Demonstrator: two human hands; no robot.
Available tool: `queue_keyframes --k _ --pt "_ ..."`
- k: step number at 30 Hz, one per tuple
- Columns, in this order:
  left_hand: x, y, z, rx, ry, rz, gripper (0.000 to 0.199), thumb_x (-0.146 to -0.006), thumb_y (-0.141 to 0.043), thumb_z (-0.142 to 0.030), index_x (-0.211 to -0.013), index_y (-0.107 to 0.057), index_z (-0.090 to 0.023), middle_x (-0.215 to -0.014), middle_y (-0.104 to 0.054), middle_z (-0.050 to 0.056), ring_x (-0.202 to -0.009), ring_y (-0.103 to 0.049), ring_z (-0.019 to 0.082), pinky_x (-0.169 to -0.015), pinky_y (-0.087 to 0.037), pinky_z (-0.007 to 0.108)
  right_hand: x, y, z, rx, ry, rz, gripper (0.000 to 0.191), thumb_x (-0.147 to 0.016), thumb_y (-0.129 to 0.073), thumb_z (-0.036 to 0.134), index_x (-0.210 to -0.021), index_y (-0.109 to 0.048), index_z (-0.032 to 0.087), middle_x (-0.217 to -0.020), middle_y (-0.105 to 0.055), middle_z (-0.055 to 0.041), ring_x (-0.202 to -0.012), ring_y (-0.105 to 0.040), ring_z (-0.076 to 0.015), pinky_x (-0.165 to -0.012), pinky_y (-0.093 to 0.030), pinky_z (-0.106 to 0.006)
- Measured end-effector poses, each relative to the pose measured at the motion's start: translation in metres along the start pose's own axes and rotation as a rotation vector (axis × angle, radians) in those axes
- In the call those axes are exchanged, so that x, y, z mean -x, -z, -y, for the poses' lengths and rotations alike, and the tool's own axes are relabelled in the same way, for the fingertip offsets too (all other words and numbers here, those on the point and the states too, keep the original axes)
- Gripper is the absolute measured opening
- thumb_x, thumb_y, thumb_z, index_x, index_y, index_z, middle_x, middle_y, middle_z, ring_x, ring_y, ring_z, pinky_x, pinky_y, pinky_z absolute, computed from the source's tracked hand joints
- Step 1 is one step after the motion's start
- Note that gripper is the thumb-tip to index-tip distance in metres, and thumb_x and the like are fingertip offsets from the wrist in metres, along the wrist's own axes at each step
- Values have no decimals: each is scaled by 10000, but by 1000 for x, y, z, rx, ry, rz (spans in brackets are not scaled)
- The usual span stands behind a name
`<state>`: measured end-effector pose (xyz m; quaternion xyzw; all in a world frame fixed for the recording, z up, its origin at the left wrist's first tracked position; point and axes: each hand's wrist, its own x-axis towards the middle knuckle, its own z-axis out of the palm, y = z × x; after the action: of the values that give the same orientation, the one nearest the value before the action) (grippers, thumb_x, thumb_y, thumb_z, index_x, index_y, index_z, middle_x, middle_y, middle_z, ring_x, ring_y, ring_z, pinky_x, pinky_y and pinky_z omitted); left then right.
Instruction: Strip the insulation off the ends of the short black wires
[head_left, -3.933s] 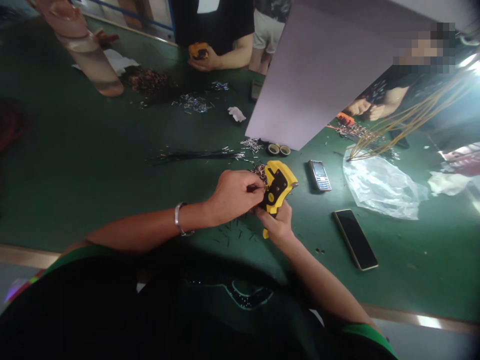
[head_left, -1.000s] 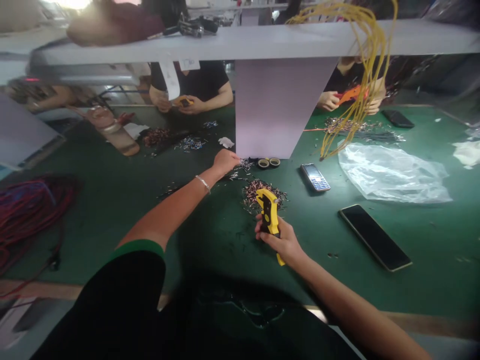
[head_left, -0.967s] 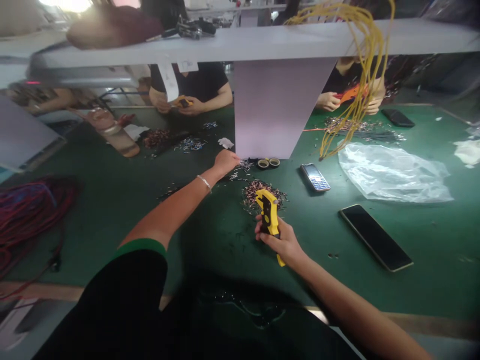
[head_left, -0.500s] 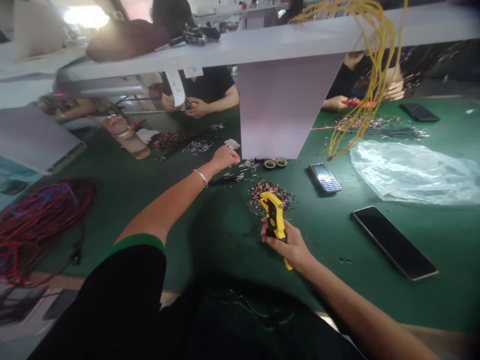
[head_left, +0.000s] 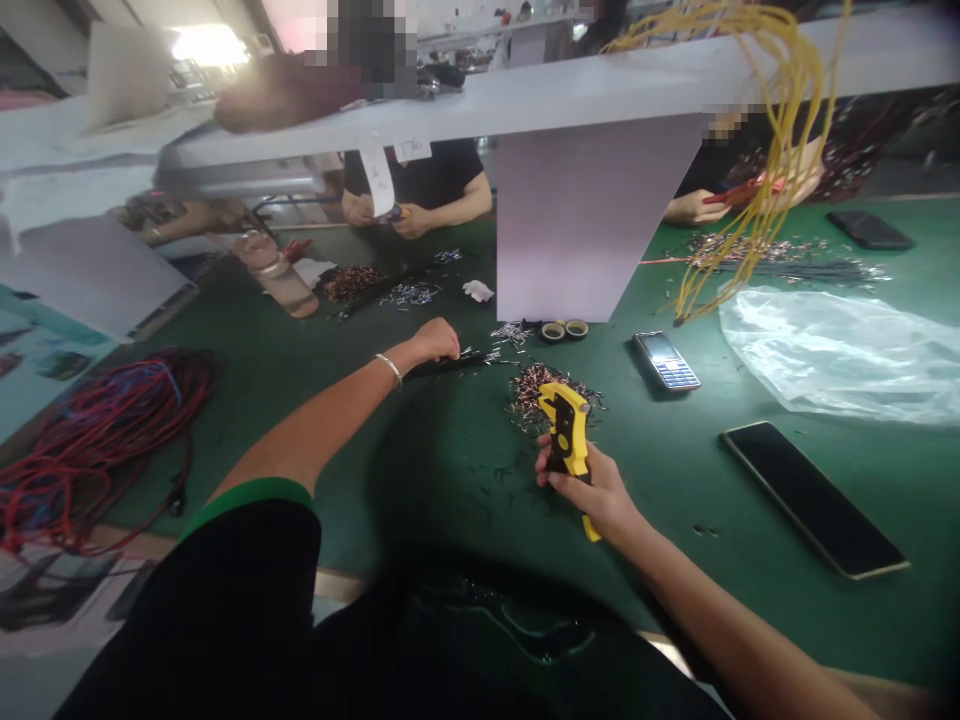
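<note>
My right hand (head_left: 600, 490) is wrapped round a yellow and black wire tool (head_left: 570, 435), which is held upright over the near side of a pile of copper-coloured bits (head_left: 531, 395). Out to the left, my left hand (head_left: 437, 341) is closed, fingers pressed together at the end of a bundle of thin dark wires with silvery tips (head_left: 480, 355). What its fingers pinch is too small to make out. Just beyond lies a small heap of silver pieces (head_left: 512, 333), beside two round black rings (head_left: 564, 330).
A keypad phone (head_left: 667, 362), a large phone (head_left: 814, 498) and a clear plastic bag (head_left: 840, 350) lie on the right. Yellow wires (head_left: 795, 90) hang from the shelf (head_left: 570, 90). Red cables (head_left: 105, 430) and a bottle (head_left: 279, 280) are on the left. Two people's hands work across the table.
My left hand has drawn back from near the white scrap to the left end of the dark wires. My right hand still holds the tool; the view has shifted slightly.
</note>
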<state>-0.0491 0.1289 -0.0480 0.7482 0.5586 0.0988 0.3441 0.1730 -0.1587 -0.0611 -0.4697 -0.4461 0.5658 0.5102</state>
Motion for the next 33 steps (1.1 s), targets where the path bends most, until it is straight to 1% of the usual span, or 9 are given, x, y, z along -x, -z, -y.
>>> queue_keyframes --k 6,9,13,17,19,22,27,30,33 --pt "3 6 0 -6 -14 -13 92 -551 -670 -99 -625 -724 -107 -488 -586 5 -439 -471 80 -436 -387 198 -1 2 -3 -52 -8 -4 375 -697 -712 276 -1037 -591 173 -815 -642 -30 -679 -617 -176 -679 -508 -346" --pt "8 18 -4 -1 -49 -21 101 -583 -644 -109 -641 -726 -102 -531 -619 24 -454 -500 84 -435 -403 196 -1 2 -3 -45 -9 -3 372 -699 -718 279 -1035 -596 175 -815 -643 -30 -678 -617 -175 -676 -509 -344" --pt "12 39 -9 -17 -98 -59 133 -609 -625 -125 -678 -735 -99 -580 -646 37 -472 -524 89 -453 -432 204 -1 2 -5 -47 -9 1 386 -695 -733 282 -1041 -600 176 -823 -647 -33 -679 -622 -174 -671 -508 -339" --pt "17 52 -5 -176 -111 -43 166 -638 -639 -157 -751 -751 -110 -610 -664 31 -476 -535 88 -480 -448 205 -1 2 -8 -37 7 -1 377 -709 -735 289 -1046 -606 181 -827 -649 -35 -686 -626 -179 -677 -511 -344" --pt "20 49 0 -253 -106 9 163 -649 -649 -174 -762 -759 -130 -613 -673 22 -476 -543 88 -494 -444 201 -1 3 -8 -32 10 -2 371 -714 -735 290 -1045 -608 182 -829 -649 -36 -687 -626 -179 -680 -509 -345" --pt "25 35 6 -359 -98 71 143 -641 -685 -208 -748 -773 -171 -605 -680 8 -508 -573 103 -532 -440 205 -1 4 -9 -33 7 -5 368 -718 -729 288 -1047 -605 181 -830 -650 -35 -680 -623 -175 -676 -502 -341" --pt "26 14 6 -565 -96 62 188 -623 -672 -196 -771 -788 -203 -780 -744 45 -734 -670 201 -659 -471 258 -1 4 -10 -39 13 -16 369 -719 -726 294 -1047 -606 178 -823 -652 -36 -673 -624 -180 -664 -497 -342" --pt "27 11 1 -657 -90 59 234 -634 -631 -177 -802 -791 -197 -828 -752 73 -800 -686 244 -703 -482 288 -1 4 -10 -46 14 -11 367 -719 -729 296 -1046 -609 180 -825 -652 -37 -678 -625 -182 -667 -499 -342" --pt "28 8 -4 -729 -94 66 256 -618 -634 -166 -821 -789 -196 -855 -755 83 -841 -687 252 -730 -482 285 -1 4 -10 -44 15 -14 365 -718 -727 292 -1045 -607 184 -822 -650 -34 -675 -624 -180 -667 -499 -339"
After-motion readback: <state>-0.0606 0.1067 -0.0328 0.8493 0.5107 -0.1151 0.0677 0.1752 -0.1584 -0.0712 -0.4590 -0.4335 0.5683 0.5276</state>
